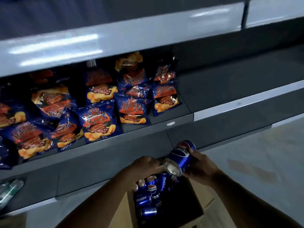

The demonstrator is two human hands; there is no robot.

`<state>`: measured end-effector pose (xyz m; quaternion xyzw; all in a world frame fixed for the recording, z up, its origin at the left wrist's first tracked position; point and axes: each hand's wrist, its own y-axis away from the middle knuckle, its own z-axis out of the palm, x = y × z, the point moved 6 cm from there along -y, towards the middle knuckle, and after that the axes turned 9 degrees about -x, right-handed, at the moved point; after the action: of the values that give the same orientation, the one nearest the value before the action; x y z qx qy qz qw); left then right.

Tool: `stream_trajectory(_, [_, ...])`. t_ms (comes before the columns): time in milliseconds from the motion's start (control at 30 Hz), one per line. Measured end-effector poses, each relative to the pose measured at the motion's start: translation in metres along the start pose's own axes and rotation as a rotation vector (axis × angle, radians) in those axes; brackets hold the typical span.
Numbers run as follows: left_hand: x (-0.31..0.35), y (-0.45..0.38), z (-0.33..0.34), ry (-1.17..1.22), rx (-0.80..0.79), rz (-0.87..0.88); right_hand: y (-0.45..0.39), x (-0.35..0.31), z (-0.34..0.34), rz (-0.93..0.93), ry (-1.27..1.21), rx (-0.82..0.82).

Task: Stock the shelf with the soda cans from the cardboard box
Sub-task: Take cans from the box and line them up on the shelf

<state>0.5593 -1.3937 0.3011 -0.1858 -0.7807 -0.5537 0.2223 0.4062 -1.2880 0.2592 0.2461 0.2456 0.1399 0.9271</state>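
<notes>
Right hand (199,168) grips a blue Pepsi can (180,159), tilted above the cardboard box (195,209). Left hand (144,167) curls around another can's top beside it. More cans (150,195) lie in the box, near the shelf (213,89) of chip bags (98,119).

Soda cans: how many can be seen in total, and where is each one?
About 8. One can is tilted in the right hand, above the cardboard box; the left hand touches its top. Roughly seven cans in the box lie jumbled; more may be hidden.
</notes>
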Motion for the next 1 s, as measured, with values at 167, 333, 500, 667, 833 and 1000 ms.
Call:
stream_trajectory(167, [0.04,0.025,-0.01,0.104,-0.098,-0.023,0.023,-0.035,0.039,-0.007,0.093,-0.088])
stream_trajectory(333, [0.07,0.057,-0.025,0.155,-0.156,0.053,0.042,-0.068,0.08,0.015,0.3,-0.139])
stream_trajectory(500, [0.087,0.089,-0.037,0.243,-0.309,0.126,0.058,-0.109,0.14,-0.053,0.366,-0.273])
stream_trajectory(667, [0.117,0.119,-0.056,0.364,-0.36,0.273,0.072,-0.147,0.201,-0.081,0.577,-0.445])
stream_trajectory(833, [0.154,0.153,-0.076,0.432,-0.374,0.497,0.088,-0.177,0.264,-0.131,0.698,-0.62])
stream_trajectory(1000, [0.178,0.181,-0.099,0.44,-0.297,0.621,0.093,-0.202,0.308,-0.207,0.785,-0.656])
